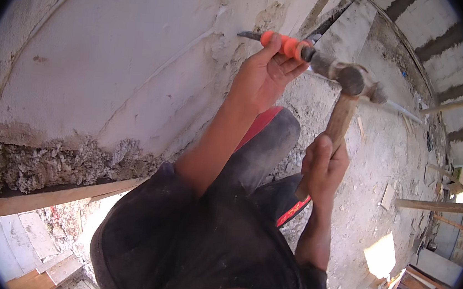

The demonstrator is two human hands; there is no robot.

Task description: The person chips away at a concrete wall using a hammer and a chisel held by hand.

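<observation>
My left hand [266,78] is closed around a chisel [282,43] with an orange grip. Its dark tip points left and meets the rough plastered wall [135,40], near a patch of chipped plaster. In my right hand [325,167] is a hammer [352,80], gripped low on its wooden handle. The hammer's metal head is at the chisel's butt end and looks slightly blurred; whether they touch, I cannot tell.
Below the wall runs a crumbled masonry edge [67,168] above a wooden beam [53,201]. Rubble and dust cover the floor [368,174] to my right. Wooden poles [437,206] and stacked boards [424,285] stand at the far right. My bent knee [270,143] is close under my left forearm.
</observation>
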